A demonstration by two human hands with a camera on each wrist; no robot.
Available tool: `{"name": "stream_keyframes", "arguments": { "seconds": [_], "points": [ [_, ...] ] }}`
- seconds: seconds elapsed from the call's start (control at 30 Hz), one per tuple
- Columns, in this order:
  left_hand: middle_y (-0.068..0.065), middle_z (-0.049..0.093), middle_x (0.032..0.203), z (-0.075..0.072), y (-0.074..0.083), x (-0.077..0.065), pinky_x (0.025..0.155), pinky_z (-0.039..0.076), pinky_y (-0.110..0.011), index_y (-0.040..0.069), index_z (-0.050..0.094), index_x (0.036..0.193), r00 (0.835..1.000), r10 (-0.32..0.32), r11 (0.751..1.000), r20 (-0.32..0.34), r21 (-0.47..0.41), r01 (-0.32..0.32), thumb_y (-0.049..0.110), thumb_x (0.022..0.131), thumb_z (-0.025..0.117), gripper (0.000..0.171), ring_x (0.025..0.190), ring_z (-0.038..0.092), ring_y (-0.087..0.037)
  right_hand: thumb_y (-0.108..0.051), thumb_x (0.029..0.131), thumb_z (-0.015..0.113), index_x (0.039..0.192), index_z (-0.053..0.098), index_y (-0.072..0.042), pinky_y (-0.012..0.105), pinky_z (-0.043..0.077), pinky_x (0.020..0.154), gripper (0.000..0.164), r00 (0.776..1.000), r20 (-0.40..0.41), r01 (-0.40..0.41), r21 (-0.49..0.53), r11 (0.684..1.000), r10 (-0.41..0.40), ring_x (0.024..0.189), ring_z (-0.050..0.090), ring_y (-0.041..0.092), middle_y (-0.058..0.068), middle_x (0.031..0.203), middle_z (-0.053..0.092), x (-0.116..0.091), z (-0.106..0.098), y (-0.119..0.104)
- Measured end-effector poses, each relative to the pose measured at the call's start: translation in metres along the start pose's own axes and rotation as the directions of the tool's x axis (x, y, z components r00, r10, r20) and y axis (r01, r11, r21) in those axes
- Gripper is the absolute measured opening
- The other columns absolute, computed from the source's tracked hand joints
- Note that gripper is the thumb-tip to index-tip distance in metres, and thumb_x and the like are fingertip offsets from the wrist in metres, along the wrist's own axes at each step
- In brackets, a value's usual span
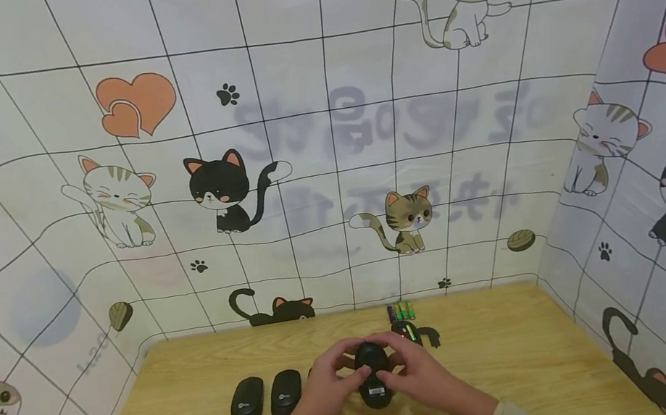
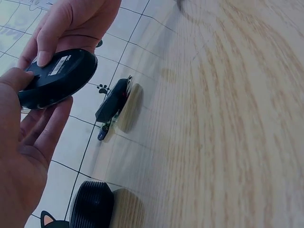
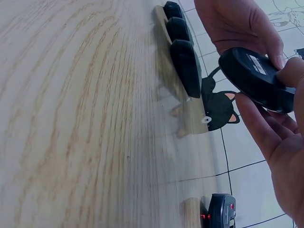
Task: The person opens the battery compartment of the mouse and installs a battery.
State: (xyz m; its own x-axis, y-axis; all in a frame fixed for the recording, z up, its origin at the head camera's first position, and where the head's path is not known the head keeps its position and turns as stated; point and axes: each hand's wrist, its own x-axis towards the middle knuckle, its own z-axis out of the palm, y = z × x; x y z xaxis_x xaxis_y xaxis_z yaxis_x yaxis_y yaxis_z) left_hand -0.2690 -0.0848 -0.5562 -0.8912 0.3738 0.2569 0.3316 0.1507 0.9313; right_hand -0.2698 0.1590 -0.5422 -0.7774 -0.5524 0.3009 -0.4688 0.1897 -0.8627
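Note:
Both hands hold a black computer mouse above the table, its underside with a white label turned up. My left hand grips its left side, fingers around the edge and thumb on the underside. From the other side my right hand grips it too, its thumb pressing near the middle. In the left wrist view the mouse is tilted, with both thumbs on its base. The right wrist view shows the mouse with fingers beneath it.
Two black mice, one far left and one beside it, lie left of the hands; a third is mostly hidden behind the left hand. Beyond the right hand are an opened mouse, a curved black piece and several batteries near the wall.

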Motion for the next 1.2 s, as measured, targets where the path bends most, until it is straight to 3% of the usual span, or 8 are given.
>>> {"name": "stream_keyframes", "arguments": {
  "seconds": [0.43,1.0,1.2],
  "points": [
    [-0.012,0.065,0.133,-0.0005,0.0013,0.0018,0.076,0.069,-0.037,0.020,0.069,0.146,0.998,-0.060,0.994,0.033,-0.088,0.063,0.019,0.106,0.078,0.041,0.109,0.070,-0.029,-0.006,0.106,0.073,0.158,0.055,-0.017,0.037,0.069,0.072,0.056,0.993,0.001,-0.117,0.094,0.989,0.117,0.099,0.075,0.024,0.021,0.144,0.053,-0.0002,0.0010,-0.0073],
    [-0.011,0.065,0.133,0.0004,-0.0005,0.0043,0.080,0.063,-0.029,0.014,0.066,0.147,0.997,-0.042,0.998,0.064,-0.042,0.045,0.015,0.101,0.081,0.048,0.104,0.071,-0.024,-0.009,0.106,0.076,0.153,0.057,-0.025,0.043,0.070,0.072,0.053,0.985,0.044,-0.170,0.133,0.976,0.165,0.106,0.078,0.026,0.021,0.143,0.051,0.0007,-0.0042,0.0012],
    [-0.010,0.064,0.133,0.0013,0.0009,0.0049,0.077,0.066,-0.032,0.015,0.066,0.146,0.996,-0.051,0.997,0.077,-0.049,0.055,0.014,0.102,0.080,0.047,0.105,0.070,-0.024,-0.008,0.106,0.076,0.152,0.057,-0.021,0.045,0.070,0.070,0.051,0.987,0.044,-0.162,0.160,0.974,0.157,0.105,0.079,0.027,0.022,0.140,0.052,0.0000,-0.0053,0.0004]
  ]
}}
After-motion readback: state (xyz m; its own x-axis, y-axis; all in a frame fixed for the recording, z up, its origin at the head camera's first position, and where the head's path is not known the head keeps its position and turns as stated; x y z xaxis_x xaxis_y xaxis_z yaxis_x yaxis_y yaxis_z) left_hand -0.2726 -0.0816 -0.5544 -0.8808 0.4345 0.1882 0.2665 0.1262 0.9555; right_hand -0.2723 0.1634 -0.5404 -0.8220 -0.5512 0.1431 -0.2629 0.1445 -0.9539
